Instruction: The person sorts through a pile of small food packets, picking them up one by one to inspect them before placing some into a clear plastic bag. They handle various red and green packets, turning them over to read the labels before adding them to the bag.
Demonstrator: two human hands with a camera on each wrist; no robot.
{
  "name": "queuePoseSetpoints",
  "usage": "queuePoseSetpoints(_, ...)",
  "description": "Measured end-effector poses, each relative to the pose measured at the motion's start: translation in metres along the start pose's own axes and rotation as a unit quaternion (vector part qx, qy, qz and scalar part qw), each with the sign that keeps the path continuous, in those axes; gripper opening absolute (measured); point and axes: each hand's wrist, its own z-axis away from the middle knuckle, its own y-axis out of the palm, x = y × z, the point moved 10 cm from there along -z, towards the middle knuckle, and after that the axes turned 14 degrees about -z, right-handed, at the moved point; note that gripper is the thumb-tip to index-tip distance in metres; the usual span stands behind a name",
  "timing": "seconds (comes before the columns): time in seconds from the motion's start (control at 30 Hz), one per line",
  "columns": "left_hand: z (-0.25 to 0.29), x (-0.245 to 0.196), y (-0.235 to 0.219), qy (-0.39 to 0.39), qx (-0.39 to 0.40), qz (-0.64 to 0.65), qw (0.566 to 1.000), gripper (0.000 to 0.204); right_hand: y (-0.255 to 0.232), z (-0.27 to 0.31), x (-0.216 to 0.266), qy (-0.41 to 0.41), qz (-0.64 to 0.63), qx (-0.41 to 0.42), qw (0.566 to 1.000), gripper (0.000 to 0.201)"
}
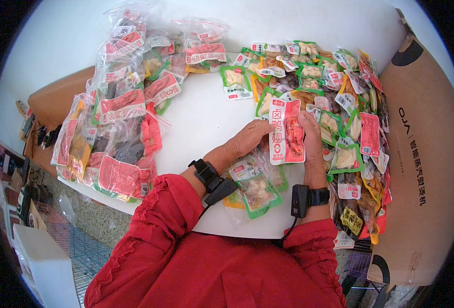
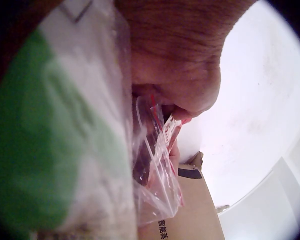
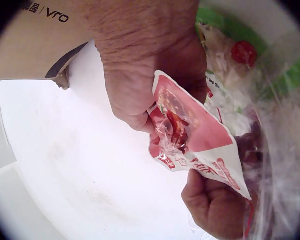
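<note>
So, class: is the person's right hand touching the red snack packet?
Touching. The right wrist view shows the right hand pinching the red snack packet at its edge; the head view agrees.

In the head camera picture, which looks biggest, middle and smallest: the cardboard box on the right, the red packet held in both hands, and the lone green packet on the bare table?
1. cardboard box, by far the largest.
2. red packet.
3. green packet, though it lies farther from the camera, so this is unsure.

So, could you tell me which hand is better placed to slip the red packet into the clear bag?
Probably the right hand: it grips the red packet, while the left hand holds the clear bag.
</note>
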Motion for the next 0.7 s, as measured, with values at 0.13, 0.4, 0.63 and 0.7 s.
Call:
queuePoseSetpoints(0.13, 0.0, -0.002, 0.0, 0.004, -0.002, 0.004, 1.0, 0.035, 0.004, 0.002, 0.001, 0.006, -0.032, 0.003, 0.999, 0.014)
queuePoseSetpoints(0.4, 0.0, -0.001, 0.001, -0.001, 0.007, 0.009, 1.0, 0.034, 0.014, 0.003, 0.004, 0.009, -0.057, 0.006, 0.998, 0.013)
queuePoseSetpoints(0.63, -0.002, 0.001, 0.001, 0.0, 0.007, 0.006, 1.0, 0.033, 0.014, 0.002, 0.003, 0.011, -0.056, 0.026, 0.998, 0.014)
queuePoseSetpoints(0.7, -0.002, 0.003, 0.001, -0.005, 0.003, 0.01, 1.0, 0.033, 0.018, 0.004, 0.004, 0.015, -0.062, 0.026, 0.998, 0.014)
